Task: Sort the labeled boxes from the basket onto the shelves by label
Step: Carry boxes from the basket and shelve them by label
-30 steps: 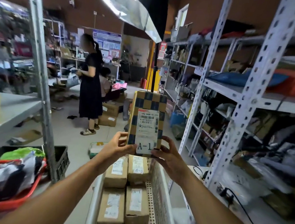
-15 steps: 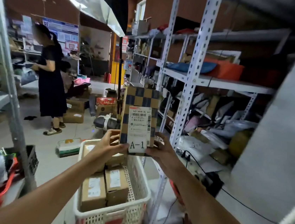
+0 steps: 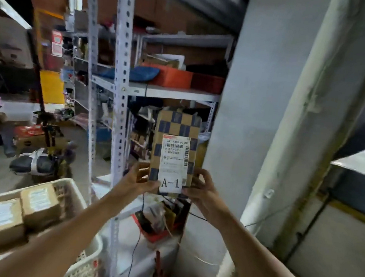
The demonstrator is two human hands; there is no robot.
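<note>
Both hands up w/ checkered box (image 3: 175,137), upright, label facing cam, reads A-1. Left hand (image 3: 137,178) grips its lower left edge, right hand (image 3: 202,192) grips lower right edge, fingers curled round it. Box held in front of white metal shelf unit (image 3: 120,85), beside a gray pillar (image 3: 249,100). White basket (image 3: 85,264) bottom left w/ brown labeled boxes (image 3: 40,204) inside.
</note>
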